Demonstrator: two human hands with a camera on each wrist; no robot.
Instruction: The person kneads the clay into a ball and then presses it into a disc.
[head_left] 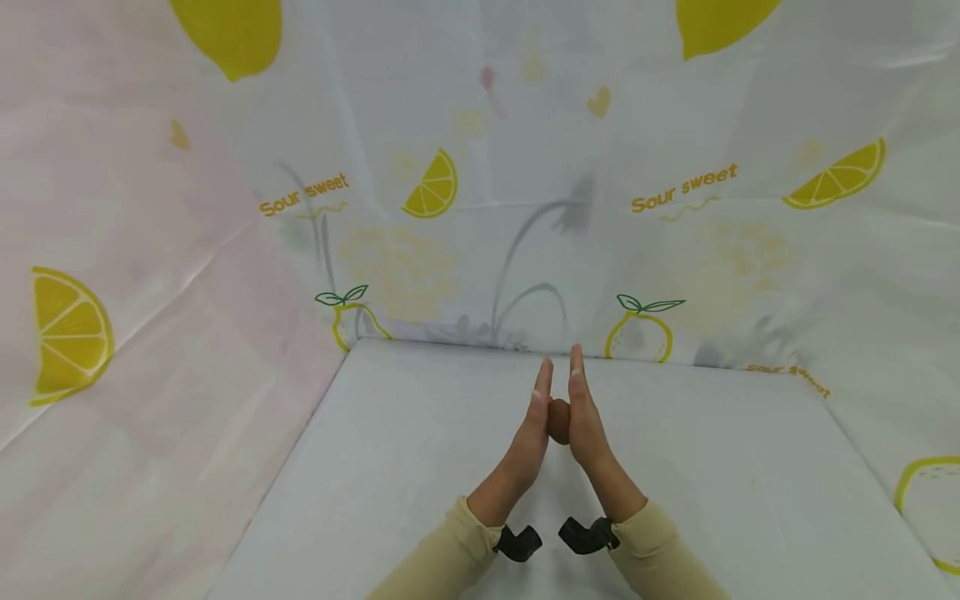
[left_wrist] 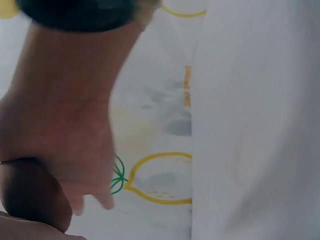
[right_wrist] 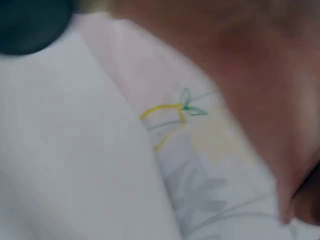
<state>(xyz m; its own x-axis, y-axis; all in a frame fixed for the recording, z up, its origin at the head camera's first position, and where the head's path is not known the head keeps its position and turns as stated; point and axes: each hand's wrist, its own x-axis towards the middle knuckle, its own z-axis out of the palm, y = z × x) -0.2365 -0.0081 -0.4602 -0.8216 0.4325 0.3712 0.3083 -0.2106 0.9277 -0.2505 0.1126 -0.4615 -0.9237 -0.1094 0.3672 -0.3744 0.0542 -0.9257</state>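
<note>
You are holding your two hands upright over the white table (head_left: 420,467), palm facing palm, and a small brown ball (head_left: 558,421) is sitting between them. Your left hand (head_left: 531,433) is pressing on the ball from one side with its fingers straight and pointing away from you. Your right hand (head_left: 584,421) is pressing from the other side in the same way, fingers straight and together. No finger is curling around the ball; only the flat palms are touching it. The fingertips of both hands are standing near each other above the ball, but they are not touching.

In the left wrist view the ball (left_wrist: 30,192) is showing as a dark brown lump at the lower left, lying against the palm of the left hand (left_wrist: 70,135). In the right wrist view the picture is blurred, and only the edge of the right hand (right_wrist: 260,85) is showing; I cannot tell the ball there for sure.

Behind and beside the table a printed plastic sheet (head_left: 525,167) is hanging, with yellow lemon slices and whole lemons on it. The orange words "Sour sweet" (head_left: 303,193) are reading on it at the left, and the same words (head_left: 684,187) are reading again at the right.
</note>
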